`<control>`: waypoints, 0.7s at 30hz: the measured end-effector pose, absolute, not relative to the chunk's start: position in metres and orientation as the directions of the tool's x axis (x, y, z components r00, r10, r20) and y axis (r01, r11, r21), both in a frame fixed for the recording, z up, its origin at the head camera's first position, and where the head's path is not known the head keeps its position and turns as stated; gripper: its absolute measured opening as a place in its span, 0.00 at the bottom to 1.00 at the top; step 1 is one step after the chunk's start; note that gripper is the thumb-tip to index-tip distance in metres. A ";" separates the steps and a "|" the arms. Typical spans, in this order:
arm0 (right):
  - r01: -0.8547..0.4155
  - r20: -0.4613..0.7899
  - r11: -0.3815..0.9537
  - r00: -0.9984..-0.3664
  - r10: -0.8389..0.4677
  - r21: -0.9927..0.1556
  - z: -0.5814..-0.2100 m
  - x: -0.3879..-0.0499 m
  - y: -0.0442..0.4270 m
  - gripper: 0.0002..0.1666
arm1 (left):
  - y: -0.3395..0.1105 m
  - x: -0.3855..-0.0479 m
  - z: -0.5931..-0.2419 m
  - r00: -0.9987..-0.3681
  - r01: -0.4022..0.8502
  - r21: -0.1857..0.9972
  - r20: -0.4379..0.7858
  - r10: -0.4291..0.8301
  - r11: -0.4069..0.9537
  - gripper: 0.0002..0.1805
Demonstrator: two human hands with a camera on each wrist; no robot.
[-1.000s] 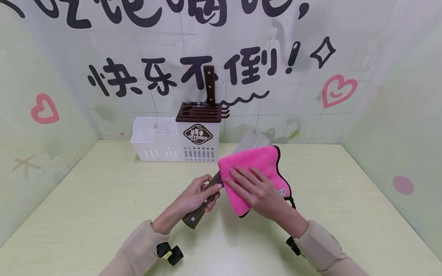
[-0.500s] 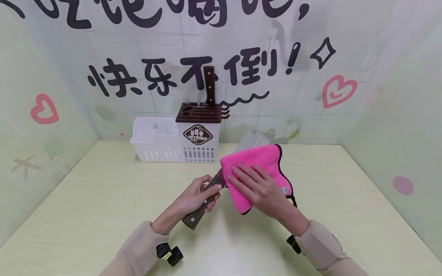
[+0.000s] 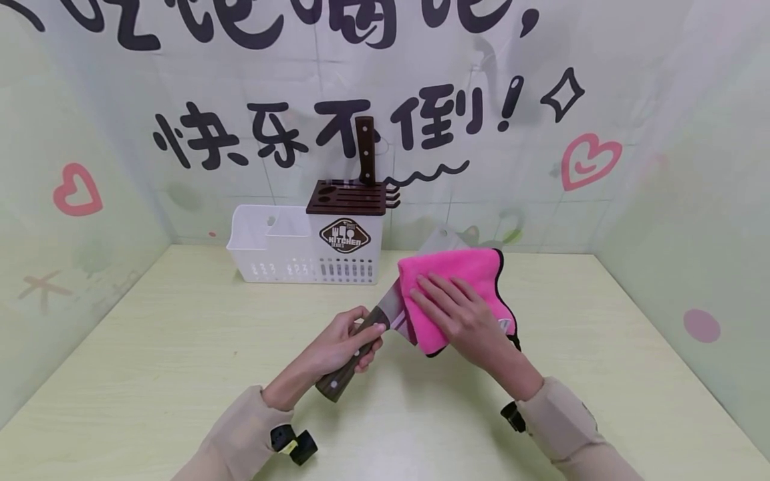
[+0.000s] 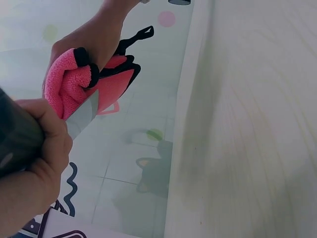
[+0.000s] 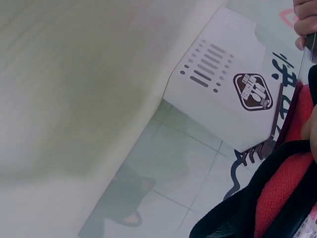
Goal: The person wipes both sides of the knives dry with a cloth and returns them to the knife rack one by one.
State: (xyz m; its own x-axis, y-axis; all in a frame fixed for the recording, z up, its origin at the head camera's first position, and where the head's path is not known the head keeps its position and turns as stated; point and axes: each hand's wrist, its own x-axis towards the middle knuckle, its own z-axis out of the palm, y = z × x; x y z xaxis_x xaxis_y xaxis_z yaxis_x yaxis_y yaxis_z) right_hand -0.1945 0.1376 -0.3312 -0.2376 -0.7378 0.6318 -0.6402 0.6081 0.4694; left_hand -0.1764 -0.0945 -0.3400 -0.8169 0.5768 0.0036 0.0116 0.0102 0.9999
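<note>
In the head view, my left hand (image 3: 345,342) grips the dark riveted handle of a cleaver (image 3: 442,239), its wide blade pointing up and to the right above the table. A pink cloth (image 3: 475,267) with black edging covers the middle of the blade. My right hand (image 3: 463,324) holds this cloth against the blade, fingers laid across the upper face and thumb out of sight in that view. The blade's far corner with its hole shows past the cloth, and a strip of bare metal shows beside the handle. The left wrist view has the cloth (image 4: 64,84) folded round the blade (image 4: 84,116).
Behind the hands, a white knife holder (image 3: 345,267) with a brown slotted top stands against the back wall, a brown-handled knife (image 3: 365,150) upright in it. A white open compartment (image 3: 259,234) adjoins it on the left. Printed walls (image 3: 680,220) enclose the pale table (image 3: 150,374).
My right hand and the cloth have slid up and right along the blade, away from the handle, baring metal near the handle. My left hand has barely moved.
</note>
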 end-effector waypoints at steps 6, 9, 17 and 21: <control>-0.639 0.638 0.635 -0.279 -0.718 0.435 -0.331 -0.199 0.143 0.18 | -0.094 -0.176 -0.340 -0.813 0.017 1.000 0.010 0.582 0.006 0.11; -0.637 0.644 0.646 -0.290 -0.707 0.422 -0.331 -0.201 0.146 0.18 | -0.095 -0.176 -0.340 -0.809 0.021 1.000 0.015 0.587 0.005 0.11; -0.646 0.666 0.671 -0.323 -0.672 0.365 -0.330 -0.207 0.153 0.19 | -0.095 -0.176 -0.340 -0.803 0.022 1.000 0.017 0.595 0.001 0.11; -0.670 0.701 0.669 -0.307 -0.644 0.322 -0.331 -0.212 0.156 0.18 | -0.095 -0.176 -0.340 -0.803 0.012 1.000 0.008 0.596 0.002 0.11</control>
